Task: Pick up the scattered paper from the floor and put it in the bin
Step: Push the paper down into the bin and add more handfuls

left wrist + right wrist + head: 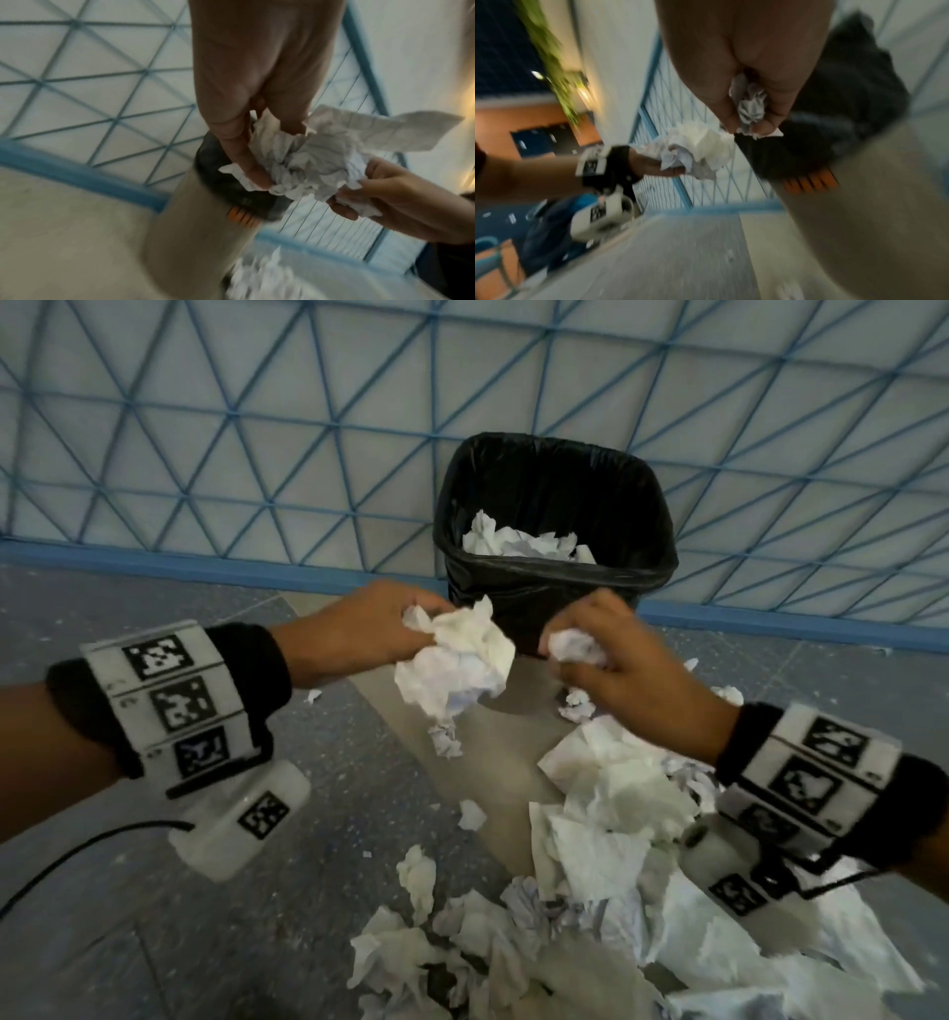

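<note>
Holding: left hand (359, 629) grips one large wad (457, 660) of crumpled white paper, fingers curled round its upper left edge; the wad hangs below and right of the hand.
Right hand: right hand (616, 670) pinches one small ball (575, 647) of paper between thumb and curled fingers.
Count in hands: two pieces, one per hand, close together; whether they touch cannot be told.
Wad axis: long axis runs from upper left down to lower right in the head view; in the left wrist view a flat ruled strip sticks out sideways from it, away from the fingers.
Ball axis: roundish, no clear long axis.
Bin: one bin (554, 588) with a black liner stands upright against the wall, mouth up, just beyond both hands; several crumpled white pieces (524, 541) lie inside, too bunched to count.
Position of held paper: both pieces are in the air in front of the bin's near rim, lower than the rim, not over the mouth.
Floor: one big pile (616, 865) of torn and crumpled sheets lies on the floor (154, 942) near the person's right, too many to count; a few small scraps lie apart from it toward the bin.
Wall: pale panel (257, 428) crossed by blue lines in triangles, blue strip at its foot.
Wrists: each carries a black band with white marker blocks.
</note>
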Motion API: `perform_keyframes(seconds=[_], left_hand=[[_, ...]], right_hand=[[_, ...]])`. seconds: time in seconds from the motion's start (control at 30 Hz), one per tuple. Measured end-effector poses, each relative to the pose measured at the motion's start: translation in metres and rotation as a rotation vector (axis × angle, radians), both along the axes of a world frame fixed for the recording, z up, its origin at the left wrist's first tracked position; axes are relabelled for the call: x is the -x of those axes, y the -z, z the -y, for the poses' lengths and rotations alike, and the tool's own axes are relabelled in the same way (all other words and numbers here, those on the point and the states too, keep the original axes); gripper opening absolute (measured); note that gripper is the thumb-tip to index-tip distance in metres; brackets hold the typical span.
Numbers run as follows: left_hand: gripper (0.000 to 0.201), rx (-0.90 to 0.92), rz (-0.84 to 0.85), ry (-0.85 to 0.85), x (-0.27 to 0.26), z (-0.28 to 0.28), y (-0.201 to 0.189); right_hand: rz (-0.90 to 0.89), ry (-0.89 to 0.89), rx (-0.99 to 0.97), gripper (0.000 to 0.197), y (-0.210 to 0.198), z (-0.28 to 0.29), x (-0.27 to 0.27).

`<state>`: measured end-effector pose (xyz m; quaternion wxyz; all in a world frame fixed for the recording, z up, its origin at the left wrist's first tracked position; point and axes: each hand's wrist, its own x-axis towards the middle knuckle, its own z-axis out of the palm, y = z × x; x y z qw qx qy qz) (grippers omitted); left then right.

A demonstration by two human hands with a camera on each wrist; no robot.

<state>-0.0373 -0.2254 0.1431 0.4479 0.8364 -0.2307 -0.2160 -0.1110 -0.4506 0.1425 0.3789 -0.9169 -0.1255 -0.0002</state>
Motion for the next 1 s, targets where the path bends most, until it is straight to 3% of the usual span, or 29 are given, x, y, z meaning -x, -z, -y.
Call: perform_keyframes(seconds=[0.17,0.23,0.4,0.5,0.57,0.63,0.77,0.83,0.9,1.0], left_hand=[[0.027,0.314,0.129,-0.125,-0.024,0.026,-0.069],[0.007,0.372,0.146,-0.169,-0.039,0.042,-0.081],[0.024,0.353,0.061,-0.383,-0.078,0.081,-0.074],[0.021,0.331,-0.015,-0.407,-0.083,0.093,-0.064],[0.013,0.268,0.032,-0.393,-0.082,0.097,-0.061],[0.016,0.187,0.151,-0.395,-0.081,0.100,-0.061],[0.045,0.047,0.175,-0.270,-0.074,0.102,-0.064],[0.047,0.002,0.115,-0.167,-0.066,0.101,-0.068],[0.042,0.090,0.101,-0.152,-0.058,0.095,-0.070],[0.026,0.334,0.329,-0.313,-0.045,0.071,-0.057]], right_hand=[[0.262,0.198,-0.185,0.017,-0.064,0.014,-0.035],[0.238,0.312,-0.275,0.021,-0.068,0.020,-0.057],[0.087,0.443,-0.512,0.026,-0.056,0.024,-0.101],[0.055,0.440,-0.583,0.021,-0.051,0.019,-0.111],[0.027,0.435,-0.534,0.016,-0.048,0.019,-0.115],[-0.002,0.452,-0.469,0.029,-0.046,0.019,-0.119],[0.025,0.467,-0.362,0.048,-0.043,0.015,-0.117],[0.205,0.455,-0.231,0.044,-0.038,0.010,-0.101],[0.493,0.400,-0.118,0.032,-0.031,0.000,-0.074],[0.669,0.142,0.012,0.011,-0.017,-0.018,-0.033]])
